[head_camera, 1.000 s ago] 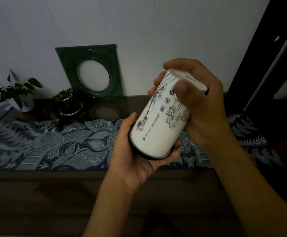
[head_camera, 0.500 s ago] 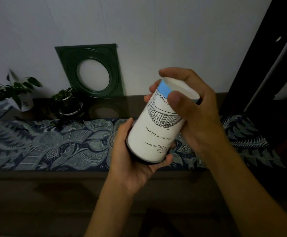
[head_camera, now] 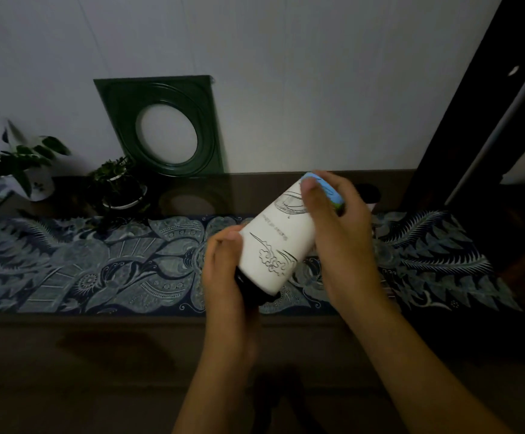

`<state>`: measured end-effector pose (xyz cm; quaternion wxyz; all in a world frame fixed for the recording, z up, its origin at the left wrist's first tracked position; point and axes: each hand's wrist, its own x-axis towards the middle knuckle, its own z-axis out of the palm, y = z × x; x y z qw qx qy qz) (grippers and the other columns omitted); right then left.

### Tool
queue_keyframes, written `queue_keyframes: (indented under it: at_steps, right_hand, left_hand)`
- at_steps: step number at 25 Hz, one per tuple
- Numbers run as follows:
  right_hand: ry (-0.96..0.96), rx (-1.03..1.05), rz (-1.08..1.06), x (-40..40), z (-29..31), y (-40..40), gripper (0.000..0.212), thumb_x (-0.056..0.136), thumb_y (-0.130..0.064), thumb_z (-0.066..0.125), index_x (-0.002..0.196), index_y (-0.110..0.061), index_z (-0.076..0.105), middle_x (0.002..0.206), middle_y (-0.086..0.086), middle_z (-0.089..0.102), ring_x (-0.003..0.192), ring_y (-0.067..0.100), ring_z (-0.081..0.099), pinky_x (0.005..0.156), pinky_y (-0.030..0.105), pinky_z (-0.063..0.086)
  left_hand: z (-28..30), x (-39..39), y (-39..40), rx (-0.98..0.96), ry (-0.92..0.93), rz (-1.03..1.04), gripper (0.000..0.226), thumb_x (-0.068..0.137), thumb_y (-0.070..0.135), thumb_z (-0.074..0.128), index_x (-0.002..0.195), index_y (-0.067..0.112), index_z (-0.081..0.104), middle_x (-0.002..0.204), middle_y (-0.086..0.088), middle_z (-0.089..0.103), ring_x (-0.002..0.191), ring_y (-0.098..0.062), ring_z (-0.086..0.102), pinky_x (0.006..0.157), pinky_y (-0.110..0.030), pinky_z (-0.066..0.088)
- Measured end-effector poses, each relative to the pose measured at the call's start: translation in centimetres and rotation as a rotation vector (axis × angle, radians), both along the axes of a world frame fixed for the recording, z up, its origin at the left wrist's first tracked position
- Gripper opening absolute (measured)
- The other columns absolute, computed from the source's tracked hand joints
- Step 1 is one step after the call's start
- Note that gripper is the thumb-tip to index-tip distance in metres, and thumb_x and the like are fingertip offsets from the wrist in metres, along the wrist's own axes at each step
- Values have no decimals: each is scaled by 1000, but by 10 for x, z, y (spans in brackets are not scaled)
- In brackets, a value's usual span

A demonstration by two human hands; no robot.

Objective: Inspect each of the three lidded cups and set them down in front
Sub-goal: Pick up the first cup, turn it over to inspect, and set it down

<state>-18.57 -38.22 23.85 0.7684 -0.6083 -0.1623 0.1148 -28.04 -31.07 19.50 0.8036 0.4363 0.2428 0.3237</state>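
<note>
A white cup (head_camera: 278, 245) with black line drawings and a black lid is held tilted in both hands above the table, lid end down toward me and its bottom pointing up and away. My left hand (head_camera: 226, 277) cups the black lid end from the left. My right hand (head_camera: 339, 233) wraps the upper end, thumb across the drawing, partly covering a blue and green patch at the cup's bottom edge. Behind my right hand a second dark-lidded cup (head_camera: 369, 195) stands on the table, mostly hidden. No third cup is in view.
A blue patterned runner (head_camera: 98, 264) lies across the dark wooden table (head_camera: 129, 355). Two potted plants (head_camera: 117, 186) stand at the back left near a green square frame (head_camera: 164, 126) leaning on the wall. A dark post (head_camera: 474, 120) rises at the right.
Both hands have lowered the cup toward the table and turned it about its axis, so a cloud drawing now faces me instead of the bridge drawing.
</note>
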Motion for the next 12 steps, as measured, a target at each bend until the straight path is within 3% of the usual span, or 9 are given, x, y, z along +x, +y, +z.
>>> queue_keyframes:
  at_steps: [3,6,9,12]
  right_hand:
    - [-361,-302,45,-5,-19,0,50,93,-28,62,140,-32,46,145,-1,37,113,5,57,81,21,59]
    - [-661,-595,150,-15,-43,-4,62,86,-55,51,145,-42,36,163,-14,-3,150,19,13,112,48,41]
    - [-755,-755,287,-20,-62,-8,81,79,-72,44,151,-45,19,158,-18,-33,147,15,-32,121,54,9]
    - [-793,-850,329,-20,-71,-8,87,78,-74,45,147,-55,-5,154,-16,-41,141,13,-42,118,45,-3]
  left_hand:
    - [-10,4,9,-142,54,-3,32,92,37,53,114,16,64,102,-12,71,82,-26,67,60,-32,47]
    - [-17,5,17,-209,77,16,37,92,39,54,117,14,65,100,-13,72,88,-27,66,64,-33,49]
    - [-25,5,25,-255,108,-8,59,88,48,59,131,8,60,123,-22,70,107,-35,69,83,-45,55]
    - [-30,6,28,-218,146,-14,74,75,63,67,133,17,60,133,-20,66,123,-41,63,104,-61,45]
